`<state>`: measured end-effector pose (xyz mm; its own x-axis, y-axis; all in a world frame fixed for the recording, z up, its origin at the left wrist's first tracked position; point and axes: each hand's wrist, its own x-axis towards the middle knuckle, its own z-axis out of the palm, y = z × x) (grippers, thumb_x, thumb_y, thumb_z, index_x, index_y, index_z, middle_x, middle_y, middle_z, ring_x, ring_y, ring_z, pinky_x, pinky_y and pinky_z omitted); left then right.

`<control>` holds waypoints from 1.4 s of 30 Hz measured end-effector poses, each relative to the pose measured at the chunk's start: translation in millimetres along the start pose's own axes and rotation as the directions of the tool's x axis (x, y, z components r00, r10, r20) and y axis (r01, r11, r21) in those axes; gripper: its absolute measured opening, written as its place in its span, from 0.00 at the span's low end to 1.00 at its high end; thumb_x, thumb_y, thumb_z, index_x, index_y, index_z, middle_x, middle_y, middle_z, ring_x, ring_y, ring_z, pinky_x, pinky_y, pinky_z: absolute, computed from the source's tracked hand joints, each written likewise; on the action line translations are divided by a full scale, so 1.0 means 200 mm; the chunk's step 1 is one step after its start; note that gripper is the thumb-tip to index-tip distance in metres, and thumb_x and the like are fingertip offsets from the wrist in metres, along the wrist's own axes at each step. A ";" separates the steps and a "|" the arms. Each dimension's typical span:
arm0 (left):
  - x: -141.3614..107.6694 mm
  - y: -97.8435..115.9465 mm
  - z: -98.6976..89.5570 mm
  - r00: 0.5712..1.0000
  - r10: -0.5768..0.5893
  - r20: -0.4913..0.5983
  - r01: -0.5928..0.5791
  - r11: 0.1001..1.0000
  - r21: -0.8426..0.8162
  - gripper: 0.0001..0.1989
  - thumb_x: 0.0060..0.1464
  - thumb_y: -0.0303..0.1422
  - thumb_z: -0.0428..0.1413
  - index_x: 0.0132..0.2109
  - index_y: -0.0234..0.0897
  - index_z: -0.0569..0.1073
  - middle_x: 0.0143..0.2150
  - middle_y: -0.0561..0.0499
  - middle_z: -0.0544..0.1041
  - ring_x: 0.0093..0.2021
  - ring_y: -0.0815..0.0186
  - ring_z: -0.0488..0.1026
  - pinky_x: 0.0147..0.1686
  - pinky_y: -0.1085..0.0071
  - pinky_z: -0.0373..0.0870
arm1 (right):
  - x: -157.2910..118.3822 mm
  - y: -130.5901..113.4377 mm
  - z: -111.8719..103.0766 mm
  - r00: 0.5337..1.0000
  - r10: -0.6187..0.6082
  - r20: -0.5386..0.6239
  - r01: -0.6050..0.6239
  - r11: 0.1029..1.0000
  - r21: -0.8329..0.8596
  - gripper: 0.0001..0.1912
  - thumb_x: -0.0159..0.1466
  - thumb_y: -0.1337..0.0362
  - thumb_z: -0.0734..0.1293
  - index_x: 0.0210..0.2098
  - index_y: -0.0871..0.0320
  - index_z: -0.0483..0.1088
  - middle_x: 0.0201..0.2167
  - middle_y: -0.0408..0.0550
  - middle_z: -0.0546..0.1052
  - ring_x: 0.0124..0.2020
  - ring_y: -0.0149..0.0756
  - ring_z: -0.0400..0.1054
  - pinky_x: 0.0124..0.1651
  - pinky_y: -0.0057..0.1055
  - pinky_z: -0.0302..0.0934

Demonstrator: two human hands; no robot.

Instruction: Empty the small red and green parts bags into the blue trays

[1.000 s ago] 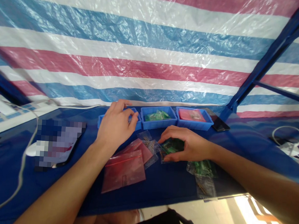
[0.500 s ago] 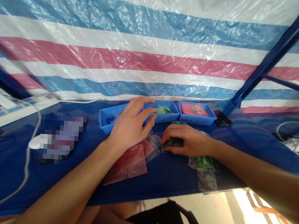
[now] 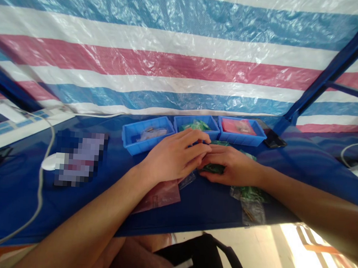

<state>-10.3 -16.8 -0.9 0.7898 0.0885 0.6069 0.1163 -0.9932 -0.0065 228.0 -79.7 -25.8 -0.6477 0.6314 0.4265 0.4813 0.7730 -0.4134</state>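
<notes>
My left hand point(image 3: 177, 156) reaches over a pink bag point(image 3: 162, 196), its curled fingertips meeting the fingers of my right hand; anything between them is hidden. My right hand point(image 3: 226, 164) is wrapped round a green packet point(image 3: 213, 168) just above the blue table. Under my right wrist lie more green packets point(image 3: 248, 193) and a clear bag with thin brass-coloured pieces point(image 3: 253, 212). Behind the hands stand three blue bins: the left bin point(image 3: 138, 148) holds clear bags, the middle bin point(image 3: 214, 133) green packets, the right bin point(image 3: 242, 139) a pink bag.
A dark phone point(image 3: 273, 139) lies right of the bins. On the left are a white mouse point(image 3: 50, 162), a white cable point(image 3: 41, 181) and a blurred-out item point(image 3: 84, 156). A striped sheet point(image 3: 184, 65) hangs behind the blue table point(image 3: 85, 205).
My left hand has moved right, away from the bins, to meet my right hand, and the left bin's contents now show. My right hand keeps its hold on the green packet.
</notes>
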 end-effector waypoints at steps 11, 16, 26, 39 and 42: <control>0.01 0.02 0.00 0.997 0.029 -0.074 -0.028 1.000 0.003 0.13 0.70 0.28 0.56 0.59 0.38 0.74 0.53 0.44 0.81 0.52 0.59 0.79 0.53 0.61 0.79 | 0.01 -0.03 -0.01 0.969 0.147 -0.200 -0.136 0.988 0.069 0.04 0.65 0.70 0.72 0.39 0.55 0.79 0.37 0.46 0.84 0.38 0.39 0.77 0.46 0.35 0.69; 0.02 0.01 -0.01 0.994 0.014 -0.104 -0.015 1.000 -0.004 0.20 0.68 0.30 0.60 0.65 0.40 0.71 0.62 0.40 0.78 0.62 0.53 0.76 0.61 0.53 0.77 | 0.02 0.00 -0.02 0.830 0.500 -0.248 -0.246 0.726 0.642 0.09 0.62 0.62 0.79 0.39 0.55 0.78 0.36 0.43 0.83 0.38 0.37 0.77 0.44 0.33 0.71; 0.01 -0.01 0.01 0.999 0.004 -0.053 0.001 0.997 0.081 0.21 0.72 0.26 0.56 0.67 0.42 0.70 0.66 0.44 0.78 0.65 0.57 0.77 0.63 0.56 0.78 | 0.03 0.04 -0.02 0.773 0.622 -0.125 -0.155 0.377 0.913 0.13 0.59 0.58 0.83 0.40 0.53 0.82 0.34 0.42 0.83 0.34 0.32 0.74 0.42 0.30 0.69; -0.01 0.00 0.02 0.982 -0.042 -0.187 0.056 0.996 0.071 0.14 0.72 0.29 0.58 0.62 0.40 0.75 0.53 0.47 0.84 0.51 0.65 0.83 0.52 0.69 0.80 | 0.05 0.01 -0.04 0.782 0.615 -0.100 -0.134 0.322 0.937 0.13 0.62 0.58 0.82 0.43 0.55 0.83 0.40 0.47 0.85 0.40 0.37 0.81 0.45 0.36 0.77; -0.02 0.00 0.03 0.970 -0.132 -0.202 0.144 0.988 0.050 0.19 0.73 0.28 0.56 0.67 0.40 0.71 0.53 0.47 0.85 0.52 0.64 0.84 0.53 0.69 0.80 | 0.05 0.01 -0.04 0.807 0.578 -0.118 -0.133 0.373 0.918 0.15 0.62 0.58 0.81 0.46 0.55 0.83 0.41 0.49 0.85 0.43 0.40 0.82 0.48 0.37 0.78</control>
<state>-9.5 -15.8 -7.7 0.6295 0.2013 0.7505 0.2588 -0.9650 0.0418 228.5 -71.0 -15.8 -0.1750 0.9641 0.1999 -0.2766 0.1467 -0.9497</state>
